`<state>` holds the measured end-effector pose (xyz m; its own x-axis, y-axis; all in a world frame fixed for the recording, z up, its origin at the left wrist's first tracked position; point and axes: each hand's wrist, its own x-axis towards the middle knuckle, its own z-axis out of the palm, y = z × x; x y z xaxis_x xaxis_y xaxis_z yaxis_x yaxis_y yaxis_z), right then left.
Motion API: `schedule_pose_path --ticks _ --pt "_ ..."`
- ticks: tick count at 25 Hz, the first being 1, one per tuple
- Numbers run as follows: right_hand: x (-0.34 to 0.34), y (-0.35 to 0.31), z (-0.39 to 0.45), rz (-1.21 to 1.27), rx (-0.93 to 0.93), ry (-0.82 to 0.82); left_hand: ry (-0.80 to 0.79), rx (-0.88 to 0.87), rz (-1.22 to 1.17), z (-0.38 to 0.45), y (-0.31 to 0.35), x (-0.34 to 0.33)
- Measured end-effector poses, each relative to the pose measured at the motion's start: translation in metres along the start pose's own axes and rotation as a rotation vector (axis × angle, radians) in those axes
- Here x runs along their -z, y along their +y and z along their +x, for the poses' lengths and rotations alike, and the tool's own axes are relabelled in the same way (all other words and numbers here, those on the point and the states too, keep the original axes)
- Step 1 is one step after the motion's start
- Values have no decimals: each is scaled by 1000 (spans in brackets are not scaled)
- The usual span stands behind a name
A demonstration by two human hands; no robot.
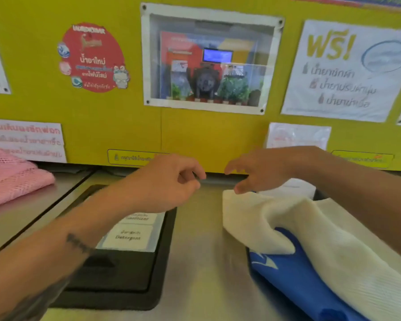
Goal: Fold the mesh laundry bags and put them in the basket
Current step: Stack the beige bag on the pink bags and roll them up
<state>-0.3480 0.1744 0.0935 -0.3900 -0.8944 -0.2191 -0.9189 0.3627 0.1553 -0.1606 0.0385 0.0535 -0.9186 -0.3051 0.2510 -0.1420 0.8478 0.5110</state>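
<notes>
A cream-white mesh laundry bag lies draped at the right on the steel machine top, over a blue bag. My right hand hovers at its far left corner with loosely curled fingers, and its thumb touches the corner. My left hand hangs in the air just left of it, fingers curled, holding nothing. A folded pink mesh bag rests at the far left. No basket is in view.
A black recessed detergent drawer with white labels sits under my left forearm. The yellow wall with posters and a framed window stands right behind the steel top.
</notes>
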Motion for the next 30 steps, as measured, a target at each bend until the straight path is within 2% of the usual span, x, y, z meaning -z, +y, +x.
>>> schedule_pose_path --ticks 5,7,12,16,19,22,25,28,30 --pt "-26 39 -26 133 -78 -121 -315 127 88 35 35 -83" --pt "-35 48 -34 175 -73 -165 -338 111 234 44 38 -106" --pt "-46 56 -41 367 -31 -102 -198 27 263 55 24 -92" --pt "-32 48 -23 665 41 -94 57 -34 145 49 2 -53" --pt "-37 28 13 478 45 -43 86 62 122 34 -14 -36" --pt "-52 7 47 369 39 -106 49 170 174 17 -33 -32" --pt "-67 -7 68 247 75 -95 89 326 187 -1 -46 -31" --pt "-68 -17 74 247 95 -59 66 483 -28 -13 -45 -34" --pt "-60 -18 73 259 106 -52 64 508 -228 -12 -40 -32"
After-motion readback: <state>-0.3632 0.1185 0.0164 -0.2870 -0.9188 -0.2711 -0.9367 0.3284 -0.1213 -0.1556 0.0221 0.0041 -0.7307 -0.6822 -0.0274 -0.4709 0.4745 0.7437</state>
